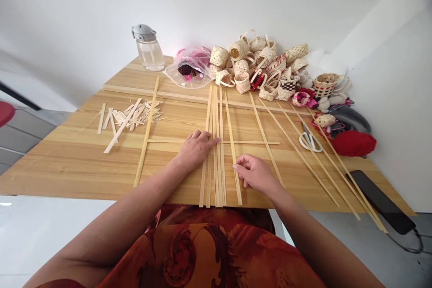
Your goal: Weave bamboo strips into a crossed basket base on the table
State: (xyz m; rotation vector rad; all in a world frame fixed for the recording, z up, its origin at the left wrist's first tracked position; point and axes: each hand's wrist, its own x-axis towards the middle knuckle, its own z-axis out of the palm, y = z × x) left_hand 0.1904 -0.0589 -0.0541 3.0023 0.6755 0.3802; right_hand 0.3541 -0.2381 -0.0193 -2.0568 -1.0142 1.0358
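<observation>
My left hand (197, 149) lies flat with its fingers reaching over a close group of upright-running wooden strips (216, 175), holding them against the table. A thin crosswise strip (165, 141) passes by that hand. My right hand (255, 172) is closed, thumb and forefinger pinching the edge of a single strip (230, 130) just right of the group. Farther right, another strip (261, 126) lies across the thin crosswise one. A wider strip (147, 137) crosses its left end. The fingertips of my left hand partly hide the strips beneath.
Short wood offcuts (135, 114) are heaped at left. Along the back stand a water bottle (150, 51), a plastic bag (191, 69) and several small woven baskets (241, 67). White-handled scissors (310, 141), red yarn (354, 143) and a phone (381, 200) lie at right, near several slanting strips (303, 157).
</observation>
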